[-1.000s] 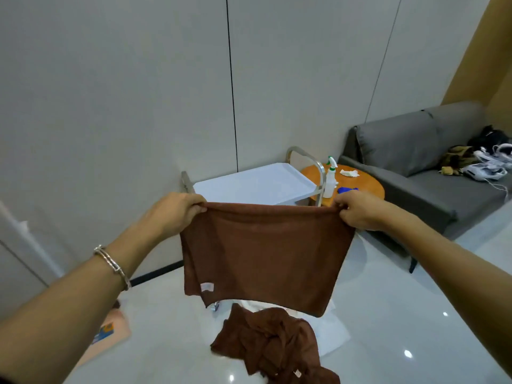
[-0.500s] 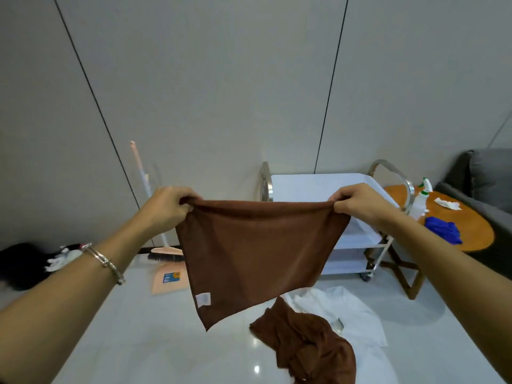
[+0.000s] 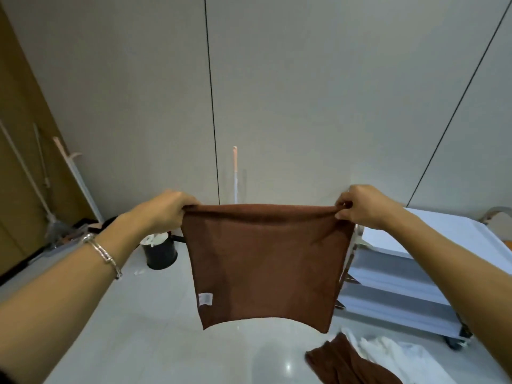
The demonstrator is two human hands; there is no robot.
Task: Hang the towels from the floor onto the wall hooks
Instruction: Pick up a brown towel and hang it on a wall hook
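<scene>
View swung left; cart [image 3: 401, 275] now at right edge. Grip: left hand [image 3: 166, 210], right hand [image 3: 363, 207] each pinch top corner of brown towel [image 3: 266, 259], stretched flat in air. Step: carry to wall [image 3: 304, 106]. Next, likely: find hook, none visible. Remaining: second towel [image 3: 346, 365] on floor [image 3: 166, 328].
</scene>
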